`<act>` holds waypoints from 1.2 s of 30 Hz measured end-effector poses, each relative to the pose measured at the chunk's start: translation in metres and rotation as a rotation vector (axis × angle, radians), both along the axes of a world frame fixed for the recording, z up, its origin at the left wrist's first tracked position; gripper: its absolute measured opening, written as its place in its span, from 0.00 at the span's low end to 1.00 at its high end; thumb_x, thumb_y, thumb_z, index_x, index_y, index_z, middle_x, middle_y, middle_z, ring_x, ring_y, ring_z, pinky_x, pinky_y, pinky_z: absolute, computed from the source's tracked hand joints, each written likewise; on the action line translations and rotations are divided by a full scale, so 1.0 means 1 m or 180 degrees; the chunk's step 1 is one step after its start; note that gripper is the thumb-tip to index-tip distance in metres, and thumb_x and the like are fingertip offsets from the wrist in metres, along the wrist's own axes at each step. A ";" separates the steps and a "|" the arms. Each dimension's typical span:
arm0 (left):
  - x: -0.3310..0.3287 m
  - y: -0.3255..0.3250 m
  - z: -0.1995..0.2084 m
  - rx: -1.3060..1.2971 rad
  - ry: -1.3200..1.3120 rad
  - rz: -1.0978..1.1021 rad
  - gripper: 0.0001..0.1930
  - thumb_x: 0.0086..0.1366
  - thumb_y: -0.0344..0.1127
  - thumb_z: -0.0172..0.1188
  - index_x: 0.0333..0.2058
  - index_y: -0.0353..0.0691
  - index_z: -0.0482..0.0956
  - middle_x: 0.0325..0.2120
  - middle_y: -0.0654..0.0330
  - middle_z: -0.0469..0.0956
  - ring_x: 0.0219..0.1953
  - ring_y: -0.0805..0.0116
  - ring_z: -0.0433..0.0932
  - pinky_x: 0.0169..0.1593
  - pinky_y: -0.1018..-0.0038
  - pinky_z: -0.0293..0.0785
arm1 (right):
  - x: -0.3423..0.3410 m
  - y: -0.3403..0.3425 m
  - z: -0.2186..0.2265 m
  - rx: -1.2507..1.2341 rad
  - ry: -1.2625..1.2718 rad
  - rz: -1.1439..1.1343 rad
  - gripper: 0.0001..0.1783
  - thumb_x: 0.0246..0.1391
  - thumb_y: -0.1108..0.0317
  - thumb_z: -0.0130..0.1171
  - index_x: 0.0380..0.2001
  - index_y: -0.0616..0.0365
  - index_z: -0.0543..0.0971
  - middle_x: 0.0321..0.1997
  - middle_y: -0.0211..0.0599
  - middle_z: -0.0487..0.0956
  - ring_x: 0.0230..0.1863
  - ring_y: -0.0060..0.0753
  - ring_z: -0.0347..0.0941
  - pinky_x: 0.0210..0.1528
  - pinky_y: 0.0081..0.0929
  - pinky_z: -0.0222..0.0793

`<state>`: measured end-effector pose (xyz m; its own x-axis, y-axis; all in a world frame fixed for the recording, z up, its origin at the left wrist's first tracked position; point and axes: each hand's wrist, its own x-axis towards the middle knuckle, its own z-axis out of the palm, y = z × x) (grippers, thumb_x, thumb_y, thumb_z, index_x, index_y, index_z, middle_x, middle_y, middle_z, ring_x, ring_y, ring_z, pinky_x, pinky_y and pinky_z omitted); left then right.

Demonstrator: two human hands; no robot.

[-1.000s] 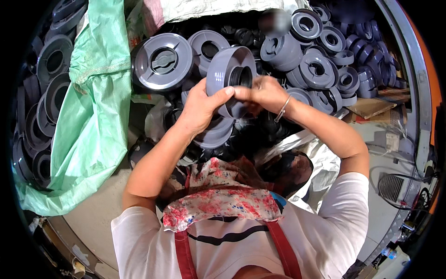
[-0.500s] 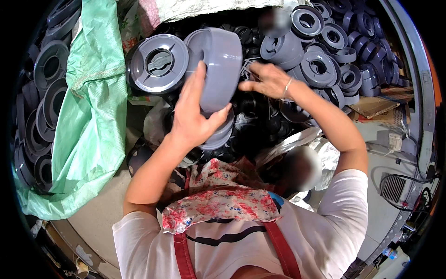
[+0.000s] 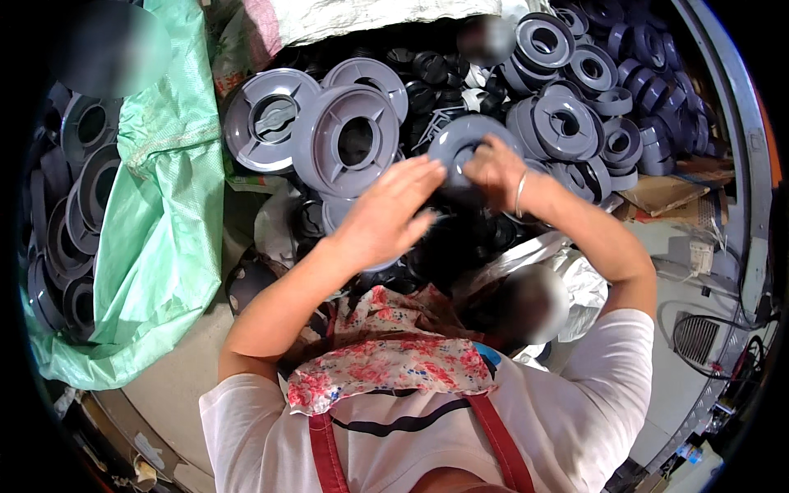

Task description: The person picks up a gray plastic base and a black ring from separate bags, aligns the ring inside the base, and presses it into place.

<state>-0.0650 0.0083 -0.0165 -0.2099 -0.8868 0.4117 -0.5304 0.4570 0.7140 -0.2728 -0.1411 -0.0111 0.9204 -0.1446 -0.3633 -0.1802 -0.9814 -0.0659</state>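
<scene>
My right hand (image 3: 497, 174) has its fingers curled over the centre hole of a grey plastic ring-shaped part (image 3: 448, 141), which tilts above the black pieces. My left hand (image 3: 388, 212) reaches towards that part, fingers stretched and slightly blurred. Its fingertips are at the part's left edge; whether they touch it I cannot tell. To the left lies a large grey flanged ring (image 3: 316, 135) with its hole facing up. Beside it is a grey disc (image 3: 245, 123) with a twist cap in its centre, and another grey ring (image 3: 362, 72) sits partly behind.
Small black plastic pieces (image 3: 423, 97) fill the middle. Stacked grey rings (image 3: 549, 125) rise at the right, above cardboard (image 3: 670, 191). A green woven sack (image 3: 168, 214) with more grey rings stands at the left. A white sack (image 3: 370, 10) lies at the back.
The large grey flanged ring that stood tilted by my left hand now lies flat at the left. My left hand has moved right, and my right hand has taken hold of another grey part.
</scene>
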 end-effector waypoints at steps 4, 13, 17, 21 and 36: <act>-0.031 0.011 -0.024 0.0657 -0.0299 -0.0515 0.36 0.42 0.35 0.68 0.51 0.28 0.64 0.51 0.43 0.63 0.58 0.48 0.57 0.62 0.60 0.49 | 0.005 0.042 0.039 0.1606 -0.0643 -0.0017 0.28 0.33 0.57 0.67 0.39 0.57 0.74 0.39 0.35 0.74 0.46 0.39 0.68 0.59 0.40 0.52; -0.001 -0.014 -0.004 0.2378 0.3676 0.0585 0.16 0.56 0.39 0.59 0.40 0.36 0.71 0.35 0.59 0.74 0.36 0.72 0.73 0.40 0.75 0.71 | 0.054 -0.130 -0.072 0.0313 -0.1789 -0.3272 0.34 0.40 0.53 0.64 0.49 0.61 0.69 0.42 0.49 0.75 0.44 0.45 0.72 0.49 0.32 0.66; 0.007 -0.016 -0.010 0.2286 0.4084 0.0508 0.20 0.55 0.38 0.61 0.44 0.37 0.67 0.35 0.58 0.74 0.40 0.70 0.72 0.47 0.72 0.67 | 0.099 -0.157 -0.120 0.0176 -0.2114 -0.3457 0.46 0.37 0.51 0.65 0.58 0.56 0.59 0.55 0.53 0.65 0.56 0.50 0.62 0.57 0.34 0.60; 0.011 -0.018 -0.007 0.2408 0.4071 0.0590 0.20 0.58 0.41 0.58 0.45 0.36 0.67 0.34 0.57 0.74 0.40 0.70 0.71 0.45 0.72 0.69 | 0.114 -0.147 -0.109 0.0184 -0.1015 -0.3568 0.47 0.34 0.51 0.67 0.58 0.57 0.59 0.55 0.56 0.63 0.55 0.52 0.62 0.56 0.35 0.61; -0.001 0.002 0.000 0.2455 0.4667 -0.0021 0.20 0.63 0.45 0.52 0.46 0.34 0.68 0.40 0.59 0.74 0.40 0.72 0.75 0.46 0.72 0.72 | 0.050 0.060 0.053 0.0515 -0.1756 -0.1631 0.36 0.27 0.68 0.66 0.45 0.63 0.65 0.44 0.53 0.67 0.46 0.54 0.62 0.50 0.36 0.62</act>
